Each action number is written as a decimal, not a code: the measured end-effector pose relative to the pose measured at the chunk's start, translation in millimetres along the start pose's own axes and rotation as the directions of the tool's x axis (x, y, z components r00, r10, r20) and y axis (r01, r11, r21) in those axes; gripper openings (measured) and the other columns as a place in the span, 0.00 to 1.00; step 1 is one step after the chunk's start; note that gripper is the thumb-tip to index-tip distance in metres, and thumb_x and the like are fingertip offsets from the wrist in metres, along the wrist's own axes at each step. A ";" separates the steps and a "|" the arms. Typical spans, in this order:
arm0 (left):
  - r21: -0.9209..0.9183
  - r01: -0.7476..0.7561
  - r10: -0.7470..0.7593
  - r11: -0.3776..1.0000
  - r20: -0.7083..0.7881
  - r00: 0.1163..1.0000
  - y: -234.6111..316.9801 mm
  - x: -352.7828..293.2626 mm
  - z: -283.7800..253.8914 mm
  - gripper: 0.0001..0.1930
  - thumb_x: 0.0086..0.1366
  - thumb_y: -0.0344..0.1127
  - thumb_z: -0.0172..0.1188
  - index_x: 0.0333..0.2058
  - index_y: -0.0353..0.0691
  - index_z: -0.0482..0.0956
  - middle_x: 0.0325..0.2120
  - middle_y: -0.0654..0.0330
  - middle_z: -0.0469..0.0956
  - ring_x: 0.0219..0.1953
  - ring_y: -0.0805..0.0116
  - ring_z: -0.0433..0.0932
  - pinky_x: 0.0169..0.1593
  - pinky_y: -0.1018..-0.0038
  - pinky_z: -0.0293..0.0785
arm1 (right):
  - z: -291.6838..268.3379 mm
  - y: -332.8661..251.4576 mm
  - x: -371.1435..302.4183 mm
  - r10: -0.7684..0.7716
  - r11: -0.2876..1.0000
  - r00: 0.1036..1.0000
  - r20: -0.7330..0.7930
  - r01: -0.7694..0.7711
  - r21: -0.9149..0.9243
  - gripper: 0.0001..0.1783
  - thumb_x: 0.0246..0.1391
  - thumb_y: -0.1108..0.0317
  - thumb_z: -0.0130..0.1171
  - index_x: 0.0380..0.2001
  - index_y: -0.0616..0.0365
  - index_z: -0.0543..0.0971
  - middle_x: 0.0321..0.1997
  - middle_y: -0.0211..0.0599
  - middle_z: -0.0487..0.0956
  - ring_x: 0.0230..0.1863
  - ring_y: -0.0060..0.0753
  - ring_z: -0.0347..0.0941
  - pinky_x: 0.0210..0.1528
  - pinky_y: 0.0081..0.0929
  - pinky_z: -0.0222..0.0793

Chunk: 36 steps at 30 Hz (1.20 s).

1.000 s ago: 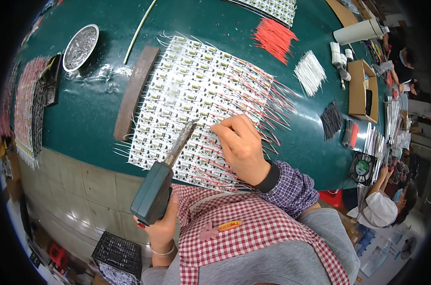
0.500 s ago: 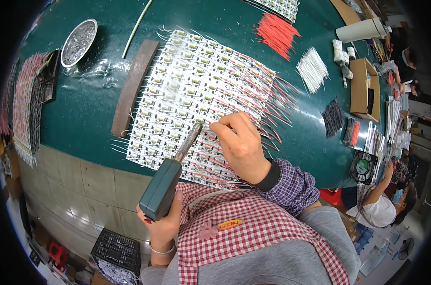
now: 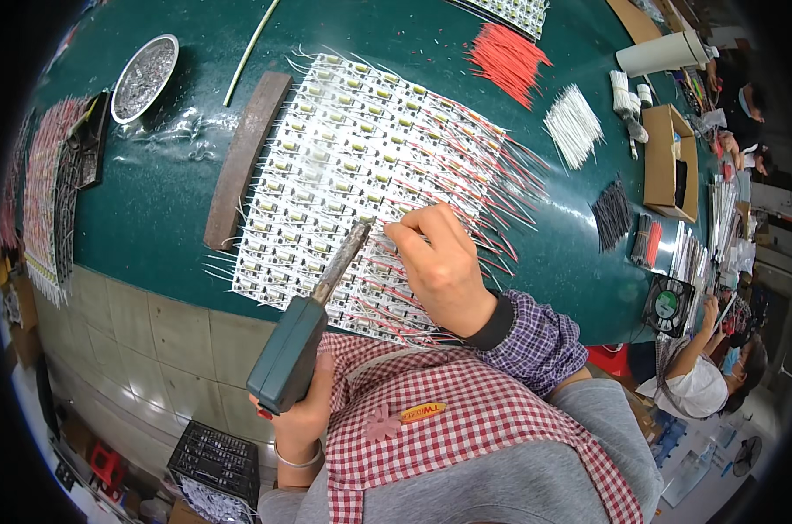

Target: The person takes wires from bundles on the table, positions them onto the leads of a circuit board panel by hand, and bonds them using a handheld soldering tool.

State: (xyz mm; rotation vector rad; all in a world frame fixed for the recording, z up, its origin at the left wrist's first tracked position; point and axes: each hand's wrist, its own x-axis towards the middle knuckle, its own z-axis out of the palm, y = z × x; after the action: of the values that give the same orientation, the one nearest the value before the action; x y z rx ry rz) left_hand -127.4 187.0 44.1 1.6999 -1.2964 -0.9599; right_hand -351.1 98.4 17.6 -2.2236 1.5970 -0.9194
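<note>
Closest to me, at the bottom of the frame, is the person's red-and-white checked apron (image 3: 466, 437). Just left of it, the left hand (image 3: 301, 409) is wrapped firmly round the dark green handle of a soldering iron (image 3: 293, 351), below and left of the frame's centre. The iron's long axis slants from lower left to upper right, its narrow metal shaft pointing up and right so that the tip ends just beside the fingertips of the right hand (image 3: 441, 266). On that hand, thumb and forefinger are pinched together; whether they grip a wire is too small for me to tell. Both work over a tilted white panel of small circuit boards (image 3: 321, 166) at mid-frame, with red and white wires fanning off its right side. A brown bar (image 3: 249, 162) stands along the panel's left edge, its length running lower left to upper right. Further off on the green table (image 3: 164, 227) I see black wires (image 3: 612, 217) at right, then white wires (image 3: 574, 128) and red wires (image 3: 508, 65) at upper right, and a bowl (image 3: 145, 80) at upper left.
</note>
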 end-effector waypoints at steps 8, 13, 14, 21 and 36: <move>-0.065 0.064 -0.064 0.996 -0.008 0.998 5.7 0.9 -3.1 0.15 0.53 0.26 0.72 0.40 0.27 0.83 0.34 0.52 0.85 0.31 0.65 0.84 0.35 0.73 0.78 | -0.4 0.5 -1.8 -0.003 1.000 1.000 0.015 0.003 -0.006 0.17 0.40 0.83 0.57 0.39 0.66 0.78 0.36 0.41 0.72 0.38 0.43 0.68 0.39 0.33 0.70; -0.069 0.053 -0.053 0.996 0.002 0.999 3.6 -0.5 -2.7 0.15 0.53 0.25 0.72 0.40 0.27 0.83 0.33 0.52 0.85 0.30 0.65 0.84 0.35 0.73 0.78 | -0.6 -0.2 -2.0 -0.010 1.000 1.000 0.006 0.010 -0.015 0.18 0.40 0.83 0.57 0.39 0.66 0.78 0.36 0.42 0.72 0.39 0.44 0.69 0.40 0.33 0.70; -0.069 0.036 -0.036 0.997 -0.001 0.999 3.8 -0.1 -1.8 0.15 0.53 0.25 0.72 0.39 0.27 0.83 0.33 0.52 0.85 0.30 0.65 0.84 0.34 0.74 0.78 | -0.7 -0.3 -1.7 -0.006 1.000 1.000 0.004 0.006 -0.007 0.18 0.40 0.83 0.57 0.39 0.66 0.78 0.37 0.42 0.72 0.40 0.44 0.69 0.40 0.33 0.70; 0.064 -0.131 0.133 0.989 -0.020 0.991 1.3 -1.4 -4.1 0.14 0.53 0.27 0.73 0.37 0.27 0.83 0.31 0.53 0.84 0.27 0.66 0.83 0.31 0.73 0.76 | -11.4 -10.5 -2.9 -0.048 0.999 0.998 -0.041 0.048 0.003 0.19 0.38 0.84 0.57 0.39 0.66 0.78 0.35 0.41 0.73 0.38 0.43 0.70 0.38 0.33 0.70; 0.013 -0.070 0.070 0.997 -0.002 0.998 0.1 -8.4 -7.7 0.12 0.53 0.28 0.73 0.34 0.29 0.83 0.27 0.54 0.84 0.23 0.67 0.80 0.28 0.73 0.74 | 1.4 -10.8 -11.9 -0.007 0.999 1.000 0.019 0.006 0.051 0.21 0.38 0.85 0.58 0.40 0.64 0.79 0.34 0.39 0.73 0.37 0.41 0.70 0.37 0.33 0.71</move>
State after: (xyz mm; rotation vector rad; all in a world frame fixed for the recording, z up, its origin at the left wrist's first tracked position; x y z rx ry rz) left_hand -122.1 196.1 48.4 1.6537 -1.3546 -0.9096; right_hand -344.4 113.0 18.2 -2.1977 1.5419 -0.9264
